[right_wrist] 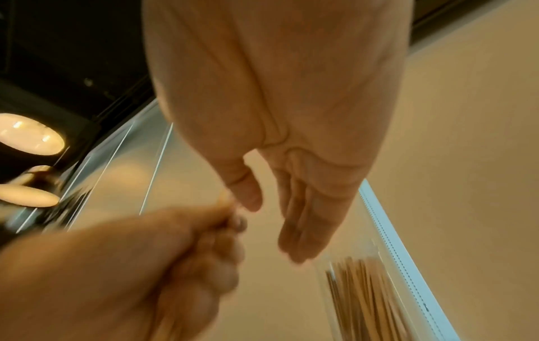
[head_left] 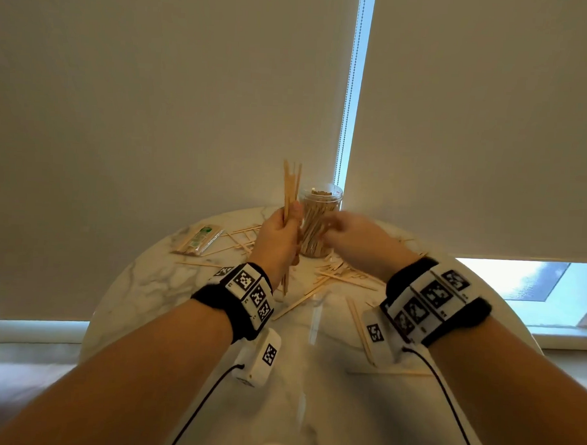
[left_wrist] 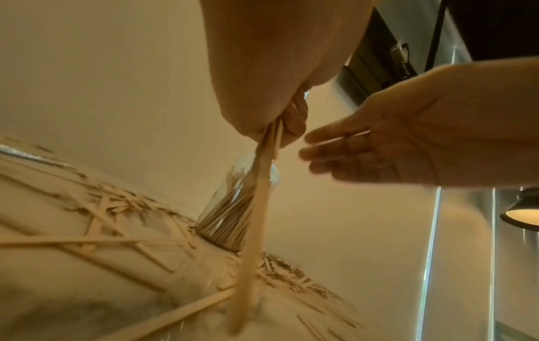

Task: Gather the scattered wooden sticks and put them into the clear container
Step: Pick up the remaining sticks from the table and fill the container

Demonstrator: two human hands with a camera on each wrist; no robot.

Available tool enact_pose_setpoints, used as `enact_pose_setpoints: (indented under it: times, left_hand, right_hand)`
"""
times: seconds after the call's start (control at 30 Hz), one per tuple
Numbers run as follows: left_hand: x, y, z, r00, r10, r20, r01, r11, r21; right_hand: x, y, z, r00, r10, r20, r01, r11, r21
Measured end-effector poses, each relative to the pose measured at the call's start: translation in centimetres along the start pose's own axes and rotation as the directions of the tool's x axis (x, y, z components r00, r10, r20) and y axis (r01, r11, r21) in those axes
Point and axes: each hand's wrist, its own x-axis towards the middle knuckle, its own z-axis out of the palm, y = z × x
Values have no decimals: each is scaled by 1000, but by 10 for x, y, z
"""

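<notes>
1. The left hand is curled round a bundle of wooden sticks and holds it upright, the sticks' upper ends rising above the fist and their lower ends hanging below it toward the desk.
2. The clear container stands upright on the far part of the desk, just to the right of the left hand and already packed with sticks.
3. The right hand is beside the container on its right, fingers straight and relaxed, holding nothing; in the left wrist view its palm faces the gripped bundle, close to it but apart.
4. Loose sticks lie scattered on the desk in front of the container and between the two wrists; more lie left of the left hand.
5. A flat packet with a green mark lies on the desk's left side, well apart from both hands.
6. The right wrist view shows the container's wall and the sticks inside below the extended fingers.
</notes>
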Motion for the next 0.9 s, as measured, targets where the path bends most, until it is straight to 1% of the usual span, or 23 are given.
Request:
enact_pose_setpoints:
  times: [0.07, 0.1, 0.17, 0.2, 0.23, 0.27, 0.3, 0.33, 0.37, 0.4, 0.47, 0.57, 0.6, 0.67, 0.73, 0.8, 0.87, 0.9]
  left_hand:
    - [-7, -2, 0, 995, -51, 81, 49, 998, 30]
    - [-11, -2, 1, 988, -79, 130, 72, 996, 57]
    - [-17, -3, 6, 970, -91, 226, 56, 986, 156]
    - [-19, -2, 10, 961, -75, 267, 17, 977, 214]
    - [-21, -1, 14, 953, -55, 299, -30, 962, 273]
    - [-22, 1, 17, 947, -31, 321, -81, 941, 330]
    - [-22, 2, 20, 942, -9, 334, -128, 913, 386]
    - [-22, 2, 20, 938, 5, 346, -165, 885, 435]
    - [-22, 3, 19, 936, 8, 352, -188, 857, 480]
    - [-21, 1, 16, 932, 1, 362, -201, 832, 517]
    - [-19, -4, 8, 925, -38, 377, -200, 796, 572]
    - [-16, -8, 1, 892, -108, 439, -224, 739, 636]
    - [-14, -8, -1, 883, -125, 453, -227, 730, 645]
    - [-10, -7, -8, 881, -156, 447, -215, 709, 671]
    - [-5, -8, -13, 881, -201, 429, -203, 658, 725]
    - [-2, -12, -15, 877, -214, 430, -218, 619, 754]
    - [-3, -14, -14, 878, -200, 434, -226, 626, 746]
    - [-4, -13, -13, 881, -195, 431, -225, 629, 744]
  right_hand:
    - [6, -7, -16, 985, 48, -168, -15, 980, 196]
    - [9, -12, -21, 974, 56, -221, -4, 973, 230]
    - [16, -17, -25, 950, 17, -311, 34, 987, 158]
    - [18, -19, -26, 933, -23, -359, 49, 997, 63]
    - [19, -19, -26, 924, -75, -374, 54, 996, -66]
    - [17, -20, -26, 937, -130, -324, 50, 968, -246]
    - [13, -20, -24, 964, -164, -210, 53, 891, -452]
    - [9, -20, -19, 982, -167, -88, 79, 789, -609]
    - [5, -19, -15, 986, -168, 0, 117, 690, -714]
    - [3, -17, -11, 988, -147, 50, 134, 647, -751]
    - [-1, -13, -4, 992, -78, 101, 127, 670, -731]
    - [-2, -5, 7, 985, -37, 167, 146, 694, -705]
    - [-3, -3, 8, 978, -26, 208, 161, 728, -667]
    - [-5, 0, 7, 949, -21, 315, 197, 817, -542]
    - [-5, 4, 9, 918, -31, 395, 233, 850, -473]
    - [-5, 6, 14, 918, -54, 393, 264, 823, -504]
    - [-3, 10, 16, 926, -86, 366, 283, 801, -528]
    - [-3, 12, 16, 928, -98, 361, 283, 814, -507]
